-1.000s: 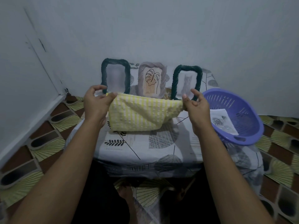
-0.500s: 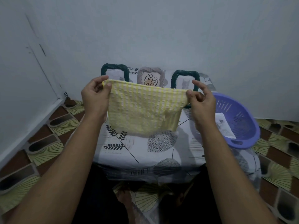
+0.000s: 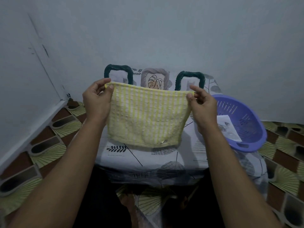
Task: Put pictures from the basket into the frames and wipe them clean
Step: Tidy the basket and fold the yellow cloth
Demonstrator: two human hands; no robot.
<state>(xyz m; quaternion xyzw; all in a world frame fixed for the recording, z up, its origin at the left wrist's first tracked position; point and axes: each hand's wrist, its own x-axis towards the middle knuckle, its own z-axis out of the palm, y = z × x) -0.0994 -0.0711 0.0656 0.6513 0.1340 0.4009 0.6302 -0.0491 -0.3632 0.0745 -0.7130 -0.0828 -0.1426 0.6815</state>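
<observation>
A yellow-and-white checked cloth [image 3: 146,117] hangs spread out above the table. My left hand [image 3: 97,99] pinches its top left corner and my right hand [image 3: 202,104] pinches its top right corner. Behind the cloth three picture frames stand against the wall: a dark green frame [image 3: 118,71] on the left, a pale grey frame [image 3: 155,78] with a leaf drawing in the middle, and a second dark green frame [image 3: 190,78] with a cat picture on the right. The cloth hides their lower halves. A purple basket [image 3: 246,129] at the table's right edge holds a paper picture [image 3: 228,127].
The small table [image 3: 148,158] wears a white cloth with leaf prints and stands against a plain wall. A second wall closes in on the left. Patterned brown and yellow floor tiles [image 3: 49,145] surround the table on both sides.
Both hands have lifted the cloth from a folded bundle near the table and pulled it open and taut, so it hangs flat and covers more of the frames.
</observation>
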